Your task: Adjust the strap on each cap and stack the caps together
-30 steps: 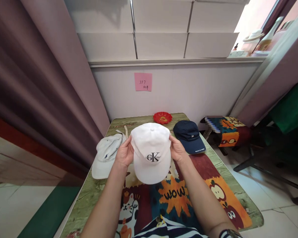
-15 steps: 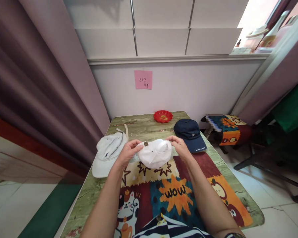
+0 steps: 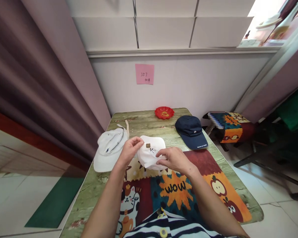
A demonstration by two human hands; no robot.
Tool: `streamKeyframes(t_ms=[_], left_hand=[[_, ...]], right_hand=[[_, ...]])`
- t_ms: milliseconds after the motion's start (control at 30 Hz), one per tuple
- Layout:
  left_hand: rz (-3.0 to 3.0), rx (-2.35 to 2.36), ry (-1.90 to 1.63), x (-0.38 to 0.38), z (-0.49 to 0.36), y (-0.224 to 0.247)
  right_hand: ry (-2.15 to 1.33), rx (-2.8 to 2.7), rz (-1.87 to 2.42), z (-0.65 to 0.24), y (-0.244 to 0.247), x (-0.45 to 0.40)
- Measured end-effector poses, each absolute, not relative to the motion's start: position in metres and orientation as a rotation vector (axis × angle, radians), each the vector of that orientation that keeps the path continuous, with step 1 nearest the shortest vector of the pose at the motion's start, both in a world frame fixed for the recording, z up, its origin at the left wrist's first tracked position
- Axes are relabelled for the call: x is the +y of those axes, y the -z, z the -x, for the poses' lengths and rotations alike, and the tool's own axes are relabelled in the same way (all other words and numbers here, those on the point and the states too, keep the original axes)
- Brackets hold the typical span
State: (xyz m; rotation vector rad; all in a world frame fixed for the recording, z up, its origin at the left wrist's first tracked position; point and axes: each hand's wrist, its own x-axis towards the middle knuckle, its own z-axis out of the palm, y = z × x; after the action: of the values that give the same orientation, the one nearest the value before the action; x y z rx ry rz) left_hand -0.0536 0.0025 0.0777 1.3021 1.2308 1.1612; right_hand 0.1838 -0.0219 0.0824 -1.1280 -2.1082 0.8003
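- Two hands flank the white cap (image 3: 146, 158) over the patterned mat (image 3: 176, 186).
- Left hand (image 3: 129, 151): fingers pinched on its left edge.
- Right hand (image 3: 176, 161): fingers parted at its right side, contact unclear; navy cap (image 3: 188, 127) beyond.

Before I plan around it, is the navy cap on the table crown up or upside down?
Crown up: the navy cap shows its rounded outside, and its brim has its lettered top side in view.
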Motion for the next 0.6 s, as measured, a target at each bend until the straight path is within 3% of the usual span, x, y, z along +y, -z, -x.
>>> streamKeyframes(t_ms=[233, 467, 600], left_hand=[[-1.536, 1.324, -1.082, -0.002, 0.064, -0.072], [-1.689, 1.683, -1.434, -0.024, 0.064, -0.089], [-1.53, 1.687, -1.251, -0.04, 0.056, -0.086]], right_hand=[[-0.881, -1.883, 1.174, -0.184, -0.092, -0.015], [-1.377, -1.414, 0.947, -0.17, -0.089, -0.011], [-1.482, -1.28, 0.941, -0.156, -0.083, -0.009]])
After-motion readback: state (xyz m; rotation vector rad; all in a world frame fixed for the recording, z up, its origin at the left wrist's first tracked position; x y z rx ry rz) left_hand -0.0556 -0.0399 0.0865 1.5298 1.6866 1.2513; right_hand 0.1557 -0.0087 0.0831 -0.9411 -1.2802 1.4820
